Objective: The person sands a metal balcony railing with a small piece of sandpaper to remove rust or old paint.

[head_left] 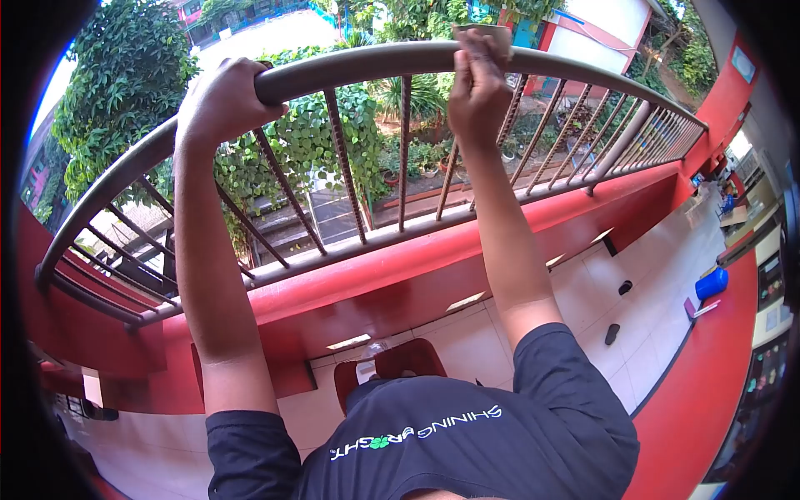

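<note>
The left hand (221,100) wraps over the top rail (367,67) of the balcony railing at about ten o'clock, fingers curled fully around the bar. The right hand (477,83), near twelve o'clock, pinches a small tan pad (483,35), probably sandpaper, and presses it against the same rail. The pad sits on the rail's upper face, half hidden by the fingers.

Beyond the rusty balusters (404,142) lie a drop and a planted yard (417,158). As a judgement, the main risk is the pad slipping from the pinch and falling past the rail, out of reach. Rust flakes or a rough weld may scrape bare fingers. The red chair (408,360) at six o'clock stands close to the legs, so a step back may catch on it.
</note>
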A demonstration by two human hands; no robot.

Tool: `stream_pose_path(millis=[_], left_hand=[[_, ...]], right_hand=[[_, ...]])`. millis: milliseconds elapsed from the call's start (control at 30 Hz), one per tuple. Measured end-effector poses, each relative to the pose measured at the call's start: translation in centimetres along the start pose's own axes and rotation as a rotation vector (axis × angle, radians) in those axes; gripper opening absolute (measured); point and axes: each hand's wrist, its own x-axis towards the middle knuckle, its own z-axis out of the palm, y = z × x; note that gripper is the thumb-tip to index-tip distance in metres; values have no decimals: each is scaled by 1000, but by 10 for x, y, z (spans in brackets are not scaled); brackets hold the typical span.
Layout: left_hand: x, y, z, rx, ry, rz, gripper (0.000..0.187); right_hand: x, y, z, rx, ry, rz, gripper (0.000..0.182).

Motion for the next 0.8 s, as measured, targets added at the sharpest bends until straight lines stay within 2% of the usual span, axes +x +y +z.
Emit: stream_pose_path(millis=[33, 167, 200, 233, 300, 367, 400, 433, 500, 533, 567, 633, 667, 700, 767, 800], left_hand=[[0, 1, -1, -16, -19, -4, 45], [1, -3, 2, -34, -24, 14, 41], [2, -4, 2, -34, -23, 16, 41], [3, -5, 2, -47, -28, 14, 41], [1, -5, 3, -61, -39, 8, 41], [1, -3, 2, -65, -21, 14, 41], [0, -1, 1, -66, -24, 17, 41], [-2, 0, 0, -56, -13, 15, 41], [-2, 4, -3, -47, 1, 8, 41], [-2, 6, -5, -46, -35, -23, 41], [-1, 7, -6, -45, -70, -54, 41], [-3, 6, -4, -34, -39, -35, 40], [-2, 6, -3, -26, -7, -10, 39], [-1, 5, -3, -26, -8, -6, 39], [2, 2, -1, -30, -47, -12, 38], [0, 3, -2, -29, -45, -8, 38]], right_hand=[[-8, -28, -3, 96, -147, -113, 30], [-25, -11, -9, 68, -70, -147, 31], [-15, -3, -14, 18, 78, 32, 31], [-7, -1, -22, 13, 124, 197, 32], [-12, 5, -8, -40, 113, 146, 33], [-23, -35, -3, -5, -95, -215, 33], [-32, -46, -4, 2, -197, -273, 32], [-30, -39, -2, 1, -198, -273, 32], [-20, -13, 2, 15, 17, -132, 32], [-3, -15, -8, -73, 107, 26, 32], [1, -26, -18, 106, 66, 373, 33], [-6, -25, -1, -9, 71, -17, 32], [-22, -36, 5, 41, -29, -160, 31], [-30, -57, 2, 99, -169, -230, 31], [-33, -58, -2, 107, -236, -293, 31], [-32, -43, 2, 70, -123, -240, 31]])
